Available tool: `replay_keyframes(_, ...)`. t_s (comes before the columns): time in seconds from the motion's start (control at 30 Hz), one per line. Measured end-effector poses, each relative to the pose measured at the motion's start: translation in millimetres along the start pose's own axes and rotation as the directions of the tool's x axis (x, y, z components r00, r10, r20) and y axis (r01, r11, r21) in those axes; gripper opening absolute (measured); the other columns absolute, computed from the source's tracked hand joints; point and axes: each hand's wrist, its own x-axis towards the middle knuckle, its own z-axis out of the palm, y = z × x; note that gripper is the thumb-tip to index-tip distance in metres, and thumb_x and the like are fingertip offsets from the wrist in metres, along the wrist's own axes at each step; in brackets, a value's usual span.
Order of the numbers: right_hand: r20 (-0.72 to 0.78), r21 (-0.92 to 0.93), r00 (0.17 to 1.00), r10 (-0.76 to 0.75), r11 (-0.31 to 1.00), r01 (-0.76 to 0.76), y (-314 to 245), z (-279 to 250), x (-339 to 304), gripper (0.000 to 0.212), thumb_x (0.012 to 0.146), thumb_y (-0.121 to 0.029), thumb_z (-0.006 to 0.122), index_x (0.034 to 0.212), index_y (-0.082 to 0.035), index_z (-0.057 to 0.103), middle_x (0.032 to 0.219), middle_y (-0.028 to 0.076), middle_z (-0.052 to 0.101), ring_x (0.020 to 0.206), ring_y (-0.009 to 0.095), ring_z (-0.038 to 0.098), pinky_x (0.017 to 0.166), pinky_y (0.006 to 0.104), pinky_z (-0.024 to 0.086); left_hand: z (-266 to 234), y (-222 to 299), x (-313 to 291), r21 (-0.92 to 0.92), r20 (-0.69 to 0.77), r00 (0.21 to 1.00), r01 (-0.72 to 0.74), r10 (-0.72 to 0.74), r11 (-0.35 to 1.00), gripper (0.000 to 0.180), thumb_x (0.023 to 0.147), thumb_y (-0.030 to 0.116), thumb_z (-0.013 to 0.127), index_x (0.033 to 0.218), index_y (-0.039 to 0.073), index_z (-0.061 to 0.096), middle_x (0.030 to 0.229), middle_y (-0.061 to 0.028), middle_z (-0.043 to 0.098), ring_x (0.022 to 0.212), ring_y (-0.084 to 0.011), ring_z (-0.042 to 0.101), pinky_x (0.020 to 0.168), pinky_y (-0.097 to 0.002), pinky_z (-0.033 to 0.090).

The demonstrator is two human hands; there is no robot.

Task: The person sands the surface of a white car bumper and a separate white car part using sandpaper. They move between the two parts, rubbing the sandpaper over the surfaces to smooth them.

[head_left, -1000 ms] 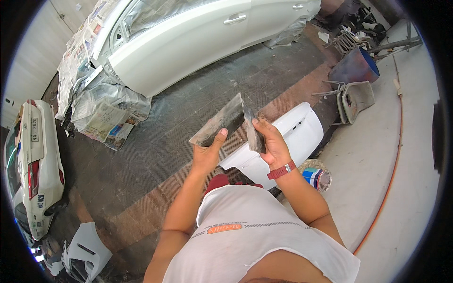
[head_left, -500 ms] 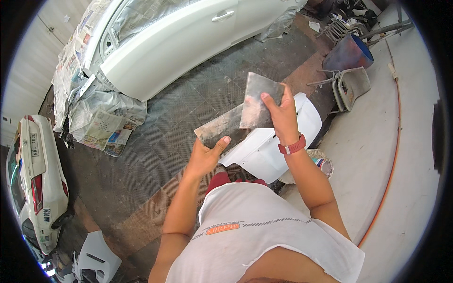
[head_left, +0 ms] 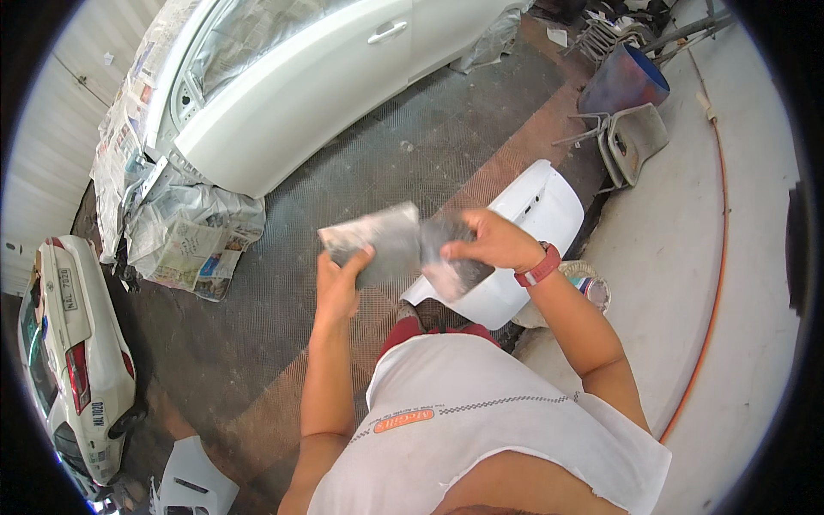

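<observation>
In front of my body I hold two flat rectangular plates, both grey with pale smears and blurred by motion. My left hand (head_left: 337, 287) grips the left plate (head_left: 382, 240) by its lower left part, thumb on top. My right hand (head_left: 498, 242) is closed on the right plate (head_left: 455, 273), which tilts down with its near edge toward me. The plates' inner edges meet or nearly meet; the blur hides whether they touch. My fingers beneath both plates are mostly hidden. A red watch band (head_left: 539, 264) circles my right wrist.
A white car (head_left: 292, 112), partly masked with newspaper (head_left: 202, 249) and plastic, stands ahead on the left. A loose white car panel (head_left: 541, 215) lies beyond my right hand. At right are a blue drum (head_left: 622, 81), chairs (head_left: 635, 142) and an orange hose (head_left: 717, 309). Another white car (head_left: 81, 352) is far left.
Both hands have moved: the left up and left, the right down and toward me. The right plate has swung from upright above the left one to tilted down beside it.
</observation>
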Motion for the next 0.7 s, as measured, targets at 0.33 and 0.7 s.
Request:
replay_keyframes(0.33, 0.023, -0.826, 0.755, -0.656, 0.413, 0.384, -6.0, 112.0, 8.1, 0.046, 0.093, -0.016, 0.063, 0.139, -0.017, 0.068, 0.116, 0.009, 0.067, 0.097, 0.031, 0.069, 0.08, 0.0483, 0.057, 17.7, -13.8, -1.7, 0.424, 0.248, 0.939, -0.327, 0.239, 0.845, 0.048, 0.099, 0.009, 0.07, 0.143, -0.009, 0.062, 0.149, -0.0224, 0.065, 0.13, -0.028, 0.068, 0.112, -0.0378, 0.051)
replay_keyframes(0.7, -0.39, 0.125, 0.921, -0.01, 0.99, 0.063, 86.4, 51.0, 11.5, 0.024, 0.103, -0.022, 0.071, 0.117, -0.003, 0.075, 0.078, 0.004, 0.07, 0.066, 0.012, 0.059, 0.064, 0.033, 0.049, 12.8, -14.8, -16.1, 0.453, 0.273, 0.957, -0.035, -0.101, 0.891, 0.047, 0.094, 0.013, 0.082, 0.135, -0.003, 0.065, 0.118, -0.0094, 0.075, 0.109, -0.017, 0.07, 0.101, -0.0362, 0.055)
